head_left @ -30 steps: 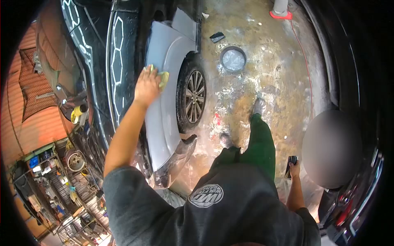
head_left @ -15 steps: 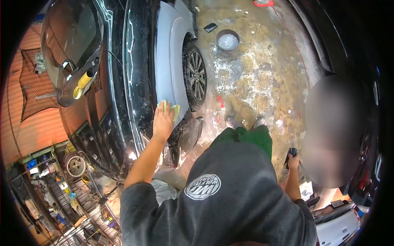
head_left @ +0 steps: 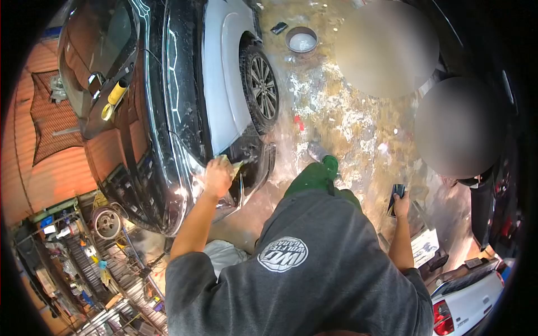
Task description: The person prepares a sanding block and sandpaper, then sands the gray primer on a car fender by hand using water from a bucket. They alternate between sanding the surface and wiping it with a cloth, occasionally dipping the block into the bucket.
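Observation:
My left hand (head_left: 218, 178) is closed around a yellowish cloth (head_left: 237, 167), whose edge pokes out past my fingers. It is at the front corner of a black car (head_left: 182, 84), just below the tip of the grey, matt fender (head_left: 219, 84). Beside the fender is the front wheel (head_left: 262, 87) with its dark spoked rim. My right hand (head_left: 400, 206) hangs out to the right of my body, gripping a flat black block-like object (head_left: 397, 193); its exact kind does not show.
A round basin (head_left: 289, 46) and a small dark item (head_left: 278, 28) lie on the stained floor. Yellow masking gear (head_left: 115, 96) sits on the car's windscreen. Cluttered shelving (head_left: 73, 263) and a loose wheel (head_left: 106, 223) are lower left. A white vehicle (head_left: 468, 305) stands lower right.
My left hand with the cloth has come down off the grey fender toward the car's front corner. My body has stepped forward along the car; the right hand still grips the black object.

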A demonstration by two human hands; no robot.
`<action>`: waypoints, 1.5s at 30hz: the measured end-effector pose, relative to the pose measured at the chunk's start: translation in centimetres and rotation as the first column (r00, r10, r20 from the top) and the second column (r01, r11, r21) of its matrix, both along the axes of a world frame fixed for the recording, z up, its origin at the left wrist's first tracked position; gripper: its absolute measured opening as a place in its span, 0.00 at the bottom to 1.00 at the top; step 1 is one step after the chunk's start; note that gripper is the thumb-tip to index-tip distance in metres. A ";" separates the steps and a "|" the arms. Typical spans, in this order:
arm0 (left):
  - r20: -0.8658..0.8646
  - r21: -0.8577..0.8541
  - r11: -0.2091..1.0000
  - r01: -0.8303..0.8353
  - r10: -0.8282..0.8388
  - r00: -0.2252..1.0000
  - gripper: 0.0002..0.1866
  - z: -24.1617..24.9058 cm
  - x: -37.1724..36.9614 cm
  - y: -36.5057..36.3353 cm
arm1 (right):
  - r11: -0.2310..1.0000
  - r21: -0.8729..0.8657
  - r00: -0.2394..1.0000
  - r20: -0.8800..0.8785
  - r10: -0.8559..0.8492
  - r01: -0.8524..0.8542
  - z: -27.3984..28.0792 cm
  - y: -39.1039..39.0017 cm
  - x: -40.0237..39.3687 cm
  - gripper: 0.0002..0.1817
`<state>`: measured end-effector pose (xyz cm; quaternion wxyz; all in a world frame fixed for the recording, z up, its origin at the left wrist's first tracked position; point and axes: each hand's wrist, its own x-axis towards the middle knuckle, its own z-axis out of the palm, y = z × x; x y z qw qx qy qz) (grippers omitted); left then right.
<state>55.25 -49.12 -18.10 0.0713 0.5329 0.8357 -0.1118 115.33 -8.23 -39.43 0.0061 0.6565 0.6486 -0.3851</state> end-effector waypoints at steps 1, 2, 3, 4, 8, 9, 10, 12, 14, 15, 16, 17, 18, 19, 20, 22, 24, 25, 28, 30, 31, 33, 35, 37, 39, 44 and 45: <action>-0.022 0.016 1.000 -0.011 0.012 1.000 0.14 1.6 0.4 0.2 | 1.000 0.018 1.000 0.003 -0.013 0.013 0.5 -1.0 1.0 0.28; -0.003 0.087 0.995 -0.045 0.045 0.999 0.15 4.0 0.6 1.0 | 0.999 0.041 1.000 0.003 -0.024 0.024 0.9 -1.9 1.7 0.28; -0.055 0.223 0.972 -0.072 0.086 0.995 0.12 5.5 0.4 1.0 | 0.997 0.067 0.999 0.000 -0.034 0.034 0.9 -2.5 2.2 0.28; -0.027 0.216 0.966 -0.144 0.153 0.988 0.11 8.3 0.2 2.0 | 0.998 0.023 0.997 0.054 -0.052 0.050 0.2 -3.2 3.5 0.28; -0.246 0.440 0.876 -0.198 0.329 0.912 0.11 14.2 -5.5 0.9 | 0.997 0.071 0.998 0.058 -0.019 0.015 -1.5 -6.5 7.0 0.27; -0.327 0.507 0.853 -0.126 0.325 0.887 0.12 15.9 -7.3 1.1 | 0.998 0.048 0.999 0.039 -0.038 0.036 -1.1 -7.4 7.3 0.27; -0.371 0.550 0.829 -0.098 0.348 0.861 0.13 17.6 -9.1 1.5 | 0.998 0.030 0.998 0.019 -0.058 0.057 -0.5 -8.3 7.4 0.26; -0.392 0.614 0.782 -0.107 0.420 0.818 0.12 19.9 -13.3 1.8 | 0.994 0.089 0.998 0.025 -0.061 0.058 0.6 -9.8 7.4 0.25; -0.423 0.568 0.803 -0.180 0.473 0.773 0.18 20.0 -18.4 1.0 | 0.990 0.101 0.995 -0.019 -0.098 0.099 1.7 -11.0 7.0 0.24; -0.447 0.567 0.803 -0.186 0.489 0.749 0.21 20.1 -18.4 1.4 | 0.985 0.063 0.981 -0.118 -0.152 0.160 1.6 -11.2 6.9 0.24; -0.522 0.589 0.779 -0.218 0.572 0.633 0.24 19.4 -17.8 1.5 | 0.976 0.019 0.954 -0.215 -0.207 0.216 1.3 -11.3 6.7 0.24; -0.582 0.614 0.751 -0.244 0.639 0.502 0.26 18.0 -17.0 2.1 | 0.963 -0.028 0.914 -0.307 -0.264 0.268 1.1 -11.2 6.5 0.24; -0.628 0.639 0.723 -0.263 0.687 0.364 0.29 17.3 -15.2 3.5 | 0.938 -0.094 0.869 -0.356 -0.345 0.334 2.0 -11.1 4.9 0.23; -0.608 0.659 0.728 -0.188 0.663 0.437 0.29 17.0 -13.6 4.4 | 0.895 -0.223 0.777 -0.445 -0.445 0.385 3.7 -11.2 2.6 0.21; -0.548 0.677 0.735 -0.032 0.532 0.646 0.27 15.9 -12.3 5.1 | 0.835 -0.354 0.662 -0.509 -0.550 0.422 6.2 -11.4 -0.3 0.19; -0.250 0.746 0.664 0.049 0.210 0.945 0.21 12.3 -6.8 7.8 | 0.715 -0.652 0.521 -0.531 -0.669 0.253 11.4 -11.1 -5.5 0.15; 0.194 0.730 0.673 -0.123 -0.031 0.981 0.15 12.0 7.8 13.2 | 0.678 -0.724 0.448 -0.568 -0.690 0.126 14.1 -11.0 -10.2 0.14; 0.246 0.712 0.702 -0.020 -0.223 0.943 0.16 8.8 11.3 14.3 | 0.684 -0.727 0.463 -0.586 -0.665 0.062 15.5 -10.8 -12.0 0.14; 0.393 0.672 0.732 0.114 -0.482 0.783 0.22 6.0 22.1 16.4 | 0.675 -0.736 0.472 -0.612 -0.634 -0.047 21.0 -10.4 -16.2 0.13; 0.374 0.715 0.675 0.180 -0.587 0.718 0.23 6.7 25.6 17.6 | 0.660 -0.732 0.414 -0.662 -0.625 -0.172 21.9 -10.4 -17.0 0.12; 0.372 0.733 0.654 0.187 -0.615 0.695 0.23 6.9 26.4 18.0 | 0.672 -0.714 0.386 -0.686 -0.616 -0.195 22.5 -10.6 -17.4 0.11; 0.339 0.744 0.613 0.267 -0.690 0.639 0.21 6.8 26.7 18.7 | 0.685 -0.698 0.375 -0.704 -0.603 -0.208 23.0 -10.5 -17.1 0.11; 0.330 0.747 0.591 0.303 -0.726 0.603 0.18 6.8 27.1 19.4 | 0.690 -0.700 0.400 -0.695 -0.598 -0.185 22.9 -10.2 -16.6 0.10; 0.347 0.748 0.596 0.291 -0.725 0.595 0.16 6.9 27.7 19.8 | 0.684 -0.707 0.400 -0.688 -0.605 -0.181 23.8 -10.1 -15.6 0.14; 0.467 0.756 0.648 0.092 -0.633 0.618 0.14 6.3 28.6 20.4 | 0.617 -0.763 0.372 -0.638 -0.674 -0.192 25.1 -9.6 -14.3 0.16; 0.927 0.343 0.723 -0.600 -0.364 0.092 0.13 3.7 31.0 21.1 | 0.995 0.055 0.568 -0.823 0.000 0.080 24.8 -10.4 -11.5 0.20; 0.930 0.315 0.730 -0.607 -0.366 0.043 0.13 3.5 31.0 21.2 | 0.994 0.087 0.556 -0.830 0.039 0.061 25.3 -10.7 -11.3 0.19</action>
